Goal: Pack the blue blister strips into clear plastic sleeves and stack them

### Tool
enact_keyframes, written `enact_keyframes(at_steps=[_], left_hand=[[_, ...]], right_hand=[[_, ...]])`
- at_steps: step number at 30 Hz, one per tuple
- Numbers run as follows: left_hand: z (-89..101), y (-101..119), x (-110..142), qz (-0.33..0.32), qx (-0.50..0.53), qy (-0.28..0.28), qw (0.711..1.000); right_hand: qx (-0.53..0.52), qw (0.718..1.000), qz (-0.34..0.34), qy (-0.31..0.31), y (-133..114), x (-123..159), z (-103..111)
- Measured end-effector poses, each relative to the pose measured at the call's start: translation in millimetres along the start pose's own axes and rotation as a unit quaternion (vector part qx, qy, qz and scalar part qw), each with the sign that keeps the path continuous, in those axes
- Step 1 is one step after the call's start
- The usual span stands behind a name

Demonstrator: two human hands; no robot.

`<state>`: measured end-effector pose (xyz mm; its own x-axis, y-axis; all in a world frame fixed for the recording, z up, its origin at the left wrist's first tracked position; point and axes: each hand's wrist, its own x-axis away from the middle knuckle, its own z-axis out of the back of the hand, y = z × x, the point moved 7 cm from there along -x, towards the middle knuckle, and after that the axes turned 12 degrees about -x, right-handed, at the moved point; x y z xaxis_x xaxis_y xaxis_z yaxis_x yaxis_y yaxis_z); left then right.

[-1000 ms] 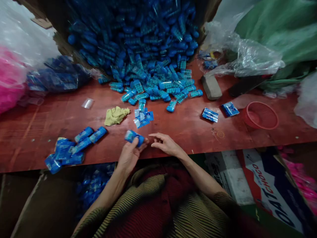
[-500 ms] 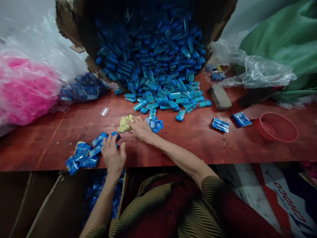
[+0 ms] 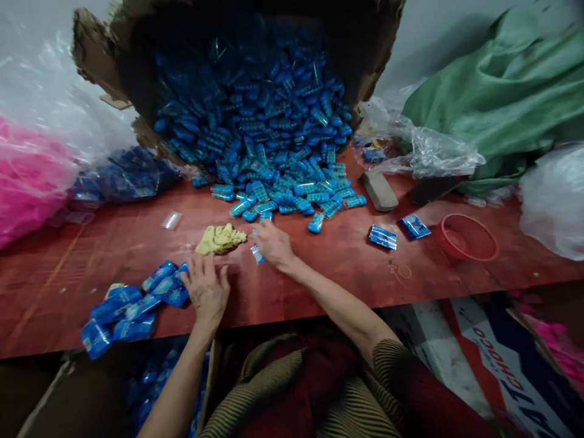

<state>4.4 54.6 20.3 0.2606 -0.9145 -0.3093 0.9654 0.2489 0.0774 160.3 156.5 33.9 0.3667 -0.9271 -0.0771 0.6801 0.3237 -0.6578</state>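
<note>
My left hand lies flat on the red table, fingers spread, its fingertips touching the near end of a row of packed blue items. My right hand rests palm down over small blue wrappers, its fingers curled onto them, right beside a crumpled yellow cloth. Beyond it a big heap of loose blue capsule-shaped items spills from a tipped cardboard box.
A red plastic basket, two blue packs and a grey block sit at the right. Clear plastic sheeting and green cloth lie behind them. Pink items in a bag are at the left; boxes stand below the table edge.
My left hand set the blue pack it held down by the row at the left. My right hand reached forward to the wrappers by the yellow cloth. The view shifted.
</note>
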Motion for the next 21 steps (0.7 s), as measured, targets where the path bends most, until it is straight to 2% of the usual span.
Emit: enact_keyframes(at_steps=[2,3,5,7,9,12,15,17,21], left_hand=[[-2.0,30.7,-2.8,-0.041,0.028,-0.004,0.999],[-5.4,46.7,-4.4,-0.065,0.033,-0.017,0.997],[-14.4,72.3,-7.5,-0.091,0.026,-0.046,0.994],[-25.9,87.5,-8.5,-0.099,0.007,-0.084,0.991],[-35.7,94.3,-5.4,-0.113,-0.011,-0.116,0.987],[-41.3,94.5,5.7,-0.145,-0.023,-0.127,0.981],[-41.7,90.3,15.6,-0.157,-0.015,-0.126,0.979],[-42.9,89.3,16.1,-0.16,0.0,-0.123,0.979],[-50.5,93.5,0.6,-0.202,0.058,-0.113,0.971]], right_hand=[[0.032,0.997,-0.06,0.035,33.1,11.1,28.6],[0.047,0.996,-0.069,0.037,43.8,15.0,37.1],[0.074,0.996,-0.048,0.01,51.0,20.6,39.1],[0.109,0.993,-0.006,-0.041,44.5,28.6,24.5],[0.148,0.986,0.024,-0.077,33.9,41.4,5.8],[0.171,0.981,0.038,-0.084,24.0,63.5,-8.9],[0.147,0.984,0.051,-0.085,24.2,74.9,-6.1],[0.136,0.987,0.045,-0.069,29.6,71.7,2.2],[0.139,0.99,-0.007,-0.034,44.5,56.9,9.2]])
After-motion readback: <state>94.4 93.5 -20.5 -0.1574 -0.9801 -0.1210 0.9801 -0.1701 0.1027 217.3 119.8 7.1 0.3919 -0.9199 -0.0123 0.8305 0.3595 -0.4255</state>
